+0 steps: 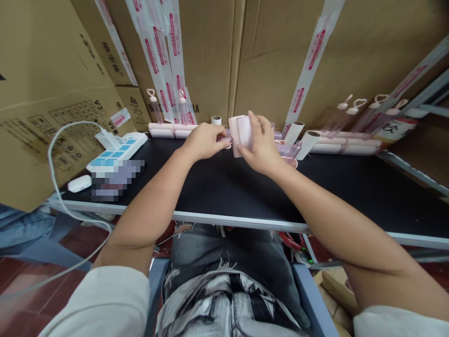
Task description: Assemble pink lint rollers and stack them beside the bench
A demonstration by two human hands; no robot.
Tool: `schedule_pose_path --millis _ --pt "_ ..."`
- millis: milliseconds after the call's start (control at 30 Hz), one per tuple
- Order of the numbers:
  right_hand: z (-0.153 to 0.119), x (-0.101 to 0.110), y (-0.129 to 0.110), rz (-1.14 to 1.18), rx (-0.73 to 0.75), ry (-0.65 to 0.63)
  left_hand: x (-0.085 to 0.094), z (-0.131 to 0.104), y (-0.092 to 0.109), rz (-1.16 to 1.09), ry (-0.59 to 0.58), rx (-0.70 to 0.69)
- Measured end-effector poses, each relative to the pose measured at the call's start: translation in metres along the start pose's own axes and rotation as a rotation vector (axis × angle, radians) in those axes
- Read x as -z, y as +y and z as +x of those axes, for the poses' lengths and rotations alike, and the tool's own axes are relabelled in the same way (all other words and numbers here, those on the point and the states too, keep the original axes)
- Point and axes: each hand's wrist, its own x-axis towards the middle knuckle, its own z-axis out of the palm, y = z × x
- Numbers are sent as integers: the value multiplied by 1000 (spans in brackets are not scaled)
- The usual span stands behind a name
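Note:
In my right hand point(261, 145) is a pale pink and white case point(240, 135), tilted slightly above the table, with the fingers wrapped round its right side. Just to its left, my left hand point(206, 140) has its thumb and fingertips pinched together. A small pinkish end shows at those fingertips, but what it belongs to is mostly hidden. Beyond my right hand lie clear pink tubes point(287, 150), partly covered by it. Two white hollow tubes point(307, 144) lean there, and another short white tube point(216, 120) stands behind my left hand.
Pink-white cases point(161, 130) line the back edge, with more cases point(361, 146) at right. Clear bottles with heart-shaped loops point(152, 100) stand among them. A power strip point(117, 152) with a white cable and a small white case point(80, 183) occupy the left. Cardboard point(273, 61) walls the back.

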Motion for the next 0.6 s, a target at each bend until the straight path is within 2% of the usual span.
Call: schedule_pose_path --millis 100,233,333,467,600 --pt "-3 5 -15 -108 96 11 -3 -4 17 182 -10 -21" --pt "-4 13 -26 -57 136 30 -14 -8 32 294 49 -97" --pt "-2 19 -26 -39 115 91 -13 -13 43 227 136 -164" --pt "3 29 -25 -55 64 198 2 -32 65 51 350 -341" --pt "9 54 -15 28 16 369 6 -44 74 -52 388 -375"
